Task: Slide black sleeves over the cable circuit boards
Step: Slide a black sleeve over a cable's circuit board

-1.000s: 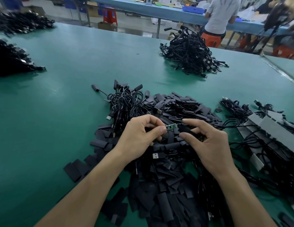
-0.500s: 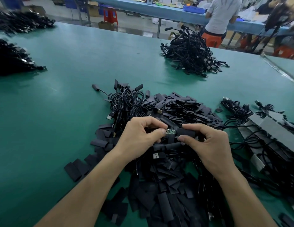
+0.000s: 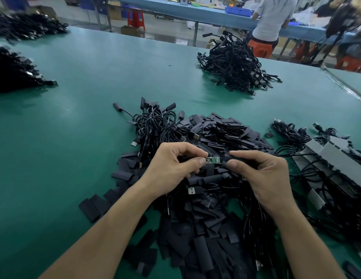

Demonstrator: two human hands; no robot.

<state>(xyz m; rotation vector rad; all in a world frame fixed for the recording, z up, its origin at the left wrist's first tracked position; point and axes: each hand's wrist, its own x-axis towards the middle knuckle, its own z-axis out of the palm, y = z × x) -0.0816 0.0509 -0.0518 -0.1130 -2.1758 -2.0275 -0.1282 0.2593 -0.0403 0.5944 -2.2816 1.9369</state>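
Green bare laminate, thin and light: the circuit board [image 3: 214,160] hangs level just above the heap of loose sleeves [image 3: 195,228] on the green table [image 3: 75,137], between the two hands, its free end pointing right. I judge it stiff but fragile, with small soldered parts on its face and a delicate joint where the cable meets it, so I would hold it by its end or edges and never press on the face. The left hand [image 3: 171,168] does that, with thumb and forefinger pinching the board's left end and the other fingers curled beneath. The palm hides where the cable runs. The black sleeve [image 3: 238,158] looks soft, light and easy to flatten, so it wants a gentle hold a little back from its mouth, which should keep the opening from collapsing. The right hand [image 3: 264,174] pinches it that way, forefinger along the top and thumb underneath, with the mouth facing the board's free end. I cannot tell whether the mouth merely touches that end or has already taken it in. Both wrists sit low over the heap, palms turned toward each other, forearms converging from below.
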